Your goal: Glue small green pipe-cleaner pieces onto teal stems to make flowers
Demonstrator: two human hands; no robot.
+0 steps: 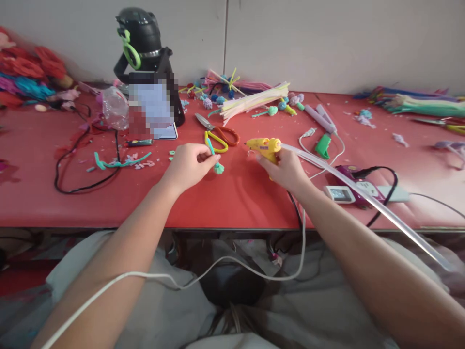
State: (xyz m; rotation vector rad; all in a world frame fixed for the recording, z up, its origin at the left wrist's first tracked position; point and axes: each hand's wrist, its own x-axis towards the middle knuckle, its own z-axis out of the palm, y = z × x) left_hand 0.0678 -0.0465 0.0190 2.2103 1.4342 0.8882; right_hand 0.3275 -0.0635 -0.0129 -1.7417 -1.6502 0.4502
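Observation:
Between the thumb and fingers of my left hand (191, 165) is a pinched teal pipe cleaner (218, 168), its lower end a small bunched green tuft just above the red tabletop. My right hand (288, 169) is wrapped round a yellow hot glue gun (262, 144), its nozzle pointing left toward the pipe cleaner but apart from it. From the back of the gun a long clear glue stick (385, 208) runs down to the right. Scissors (220, 138) with one yellow and one orange handle lie just beyond my left hand.
A black bottle (140, 34) stands behind a propped phone (165, 132) at the back left. Bundled pipe cleaners (254, 101) lie near the wall. On the right are a flat iron (321, 118), a green clip (322, 146) and a power strip (363, 194). A white cable (225, 259) crosses my lap.

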